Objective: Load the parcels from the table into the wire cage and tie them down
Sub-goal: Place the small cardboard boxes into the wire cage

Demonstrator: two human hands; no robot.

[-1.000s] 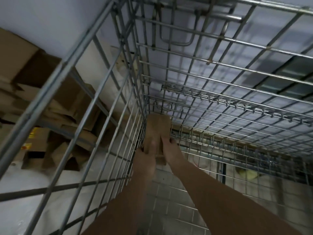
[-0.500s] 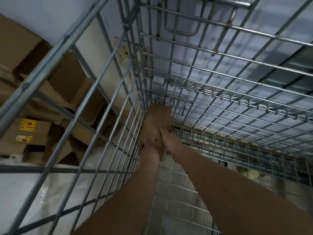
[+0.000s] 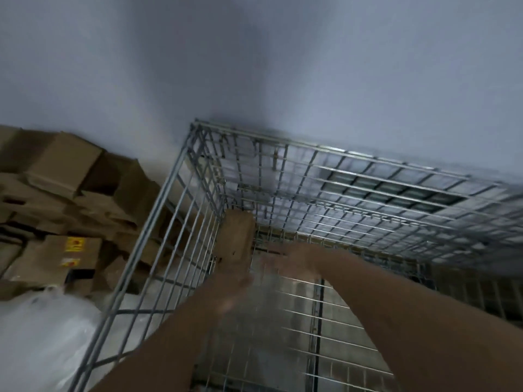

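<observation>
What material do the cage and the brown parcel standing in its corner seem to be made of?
The grey wire-mesh cage looks like bare or galvanised steel: thin welded rods in a grid with a dull silver sheen. The brown rectangular parcel in its far-left corner seems to be plain cardboard or kraft paper, matt and tan; blur leaves this open.
</observation>
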